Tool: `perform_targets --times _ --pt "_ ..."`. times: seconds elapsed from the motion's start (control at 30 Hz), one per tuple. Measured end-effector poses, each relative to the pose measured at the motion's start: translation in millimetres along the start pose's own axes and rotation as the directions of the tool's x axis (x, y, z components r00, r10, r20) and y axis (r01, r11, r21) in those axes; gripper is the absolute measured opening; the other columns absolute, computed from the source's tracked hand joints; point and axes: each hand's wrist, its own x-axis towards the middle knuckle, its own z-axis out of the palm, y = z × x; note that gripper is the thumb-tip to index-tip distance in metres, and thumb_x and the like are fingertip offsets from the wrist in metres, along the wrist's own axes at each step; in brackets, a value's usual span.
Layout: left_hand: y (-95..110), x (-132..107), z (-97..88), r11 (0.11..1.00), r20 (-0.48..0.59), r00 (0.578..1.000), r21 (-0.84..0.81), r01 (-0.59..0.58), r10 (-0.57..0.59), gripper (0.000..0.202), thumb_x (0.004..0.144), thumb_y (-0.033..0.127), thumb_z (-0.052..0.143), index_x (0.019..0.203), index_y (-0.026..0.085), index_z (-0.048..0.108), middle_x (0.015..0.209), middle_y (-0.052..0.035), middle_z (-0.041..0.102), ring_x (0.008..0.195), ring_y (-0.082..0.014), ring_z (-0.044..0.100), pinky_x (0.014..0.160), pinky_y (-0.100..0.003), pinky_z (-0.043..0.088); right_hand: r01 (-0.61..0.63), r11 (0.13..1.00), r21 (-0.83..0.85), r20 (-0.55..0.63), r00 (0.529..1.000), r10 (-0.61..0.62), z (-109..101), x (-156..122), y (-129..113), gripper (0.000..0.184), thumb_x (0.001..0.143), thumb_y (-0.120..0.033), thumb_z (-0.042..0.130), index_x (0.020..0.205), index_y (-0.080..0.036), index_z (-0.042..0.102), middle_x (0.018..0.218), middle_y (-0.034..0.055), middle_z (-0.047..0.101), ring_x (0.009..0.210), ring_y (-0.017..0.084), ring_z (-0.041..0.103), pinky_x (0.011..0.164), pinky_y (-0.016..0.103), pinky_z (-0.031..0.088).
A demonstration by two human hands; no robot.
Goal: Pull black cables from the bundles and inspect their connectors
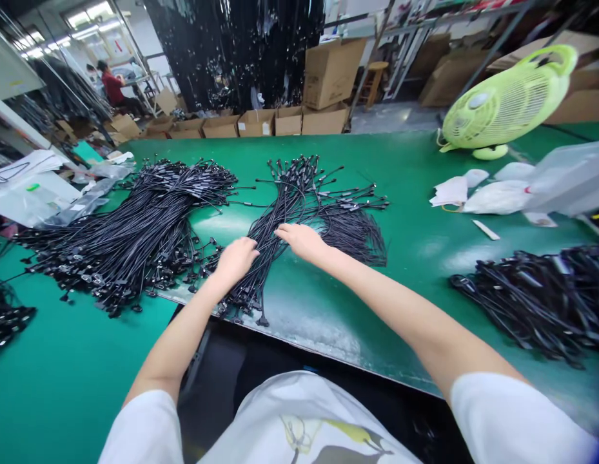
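Note:
A spread bundle of thin black cables with small end connectors lies on the green table in front of me. My left hand rests on the bundle's near part, fingers curled round some strands. My right hand lies on the middle of the same bundle, fingers bent and pressing into the cables. A bigger heap of the same black cables stretches to the left of my left hand.
Another black cable pile lies at the right, and a small one at the far left edge. A lime-green fan and white plastic bags sit at the back right. Cardboard boxes line the far edge. A person in red sits far back left.

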Motion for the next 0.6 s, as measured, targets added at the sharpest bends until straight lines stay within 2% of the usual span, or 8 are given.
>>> perform_targets --times 0.1,0.2,0.33,0.43,0.5,0.53,0.6 --pt "15 -17 17.5 0.997 0.039 0.997 -0.048 -0.060 0.062 0.015 0.089 0.027 0.060 0.099 0.018 0.064 0.106 -0.0091 0.064 0.099 -0.0221 0.060 0.089 -0.034 0.048 0.027 0.999 -0.023 0.006 1.000 -0.027 19 26 7 0.021 0.092 -0.010 0.046 0.099 -0.011 0.066 0.100 0.0143 0.066 0.090 0.023 0.056 0.070 0.031 0.039" --pt "14 -26 21.1 0.995 -0.006 1.000 -0.095 -0.031 0.031 0.015 0.089 0.023 0.060 0.102 0.016 0.061 0.105 -0.0103 0.063 0.100 -0.0234 0.060 0.088 -0.036 0.049 0.080 0.996 -0.051 -0.022 0.996 -0.081 16 33 18 0.022 0.094 -0.012 0.044 0.093 -0.011 0.065 0.094 0.0139 0.066 0.089 0.023 0.053 0.070 0.031 0.037" --pt "5 -24 10.9 0.982 -0.097 0.994 -0.188 0.020 -0.039 0.023 0.093 0.023 0.052 0.115 0.016 0.053 0.100 -0.0084 0.063 0.094 -0.0207 0.060 0.086 -0.035 0.049 0.101 0.991 -0.086 -0.120 0.987 -0.111 -10 28 21 0.032 0.100 -0.016 0.031 0.107 -0.010 0.062 0.111 0.0164 0.062 0.102 0.025 0.048 0.081 0.034 0.037" --pt "6 -19 5.2 0.969 -0.172 0.983 -0.244 0.020 -0.063 0.028 0.093 0.026 0.053 0.119 0.017 0.052 0.109 -0.0108 0.061 0.102 -0.0225 0.057 0.091 -0.038 0.047 0.122 0.986 -0.110 -0.278 0.949 -0.148 -30 22 12 0.037 0.102 -0.018 0.025 0.109 -0.013 0.061 0.112 0.0147 0.061 0.104 0.024 0.047 0.091 0.037 0.035" --pt "7 -20 1.4 0.950 -0.185 0.981 -0.312 -0.003 -0.058 0.021 0.093 0.027 0.051 0.111 0.018 0.058 0.110 -0.0104 0.062 0.104 -0.0233 0.057 0.093 -0.038 0.045 0.178 0.973 -0.146 -0.378 0.899 -0.222 -46 17 8 0.037 0.102 -0.018 0.025 0.107 -0.017 0.062 0.106 0.0116 0.062 0.098 0.023 0.049 0.092 0.038 0.035" --pt "7 -22 -2.2 0.936 -0.177 0.982 -0.353 -0.006 -0.061 0.018 0.095 0.027 0.047 0.105 0.019 0.060 0.104 -0.0086 0.064 0.099 -0.0220 0.058 0.090 -0.036 0.045 0.189 0.967 -0.169 -0.406 0.881 -0.243 -55 14 9 0.037 0.102 -0.018 0.025 0.106 -0.019 0.062 0.103 0.0104 0.063 0.095 0.022 0.050 0.091 0.038 0.036" --pt "3 -30 -15.5 0.901 -0.182 0.977 -0.434 0.021 -0.111 0.023 0.097 0.028 0.041 0.094 0.020 0.062 0.083 -0.0037 0.065 0.082 -0.0179 0.060 0.080 -0.030 0.046 0.119 0.972 -0.203 -0.423 0.885 -0.196 -79 5 20 0.038 0.103 -0.020 0.024 0.108 -0.020 0.062 0.100 0.0094 0.062 0.092 0.021 0.051 0.086 0.038 0.037"
